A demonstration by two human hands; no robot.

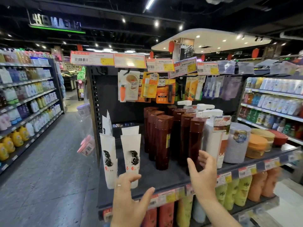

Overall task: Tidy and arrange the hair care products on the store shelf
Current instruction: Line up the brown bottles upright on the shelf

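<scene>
Left hand lower centre, fingers spread wide, holding nothing, fingertips just before white tube on shelf. Right hand fingers relaxed apart, beside rightmost brown bottle, contact unclear.

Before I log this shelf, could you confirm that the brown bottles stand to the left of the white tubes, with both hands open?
Not quite: the head view shows the brown bottles standing right of the white tubes. Both the left hand and right hand are indeed open.
</scene>
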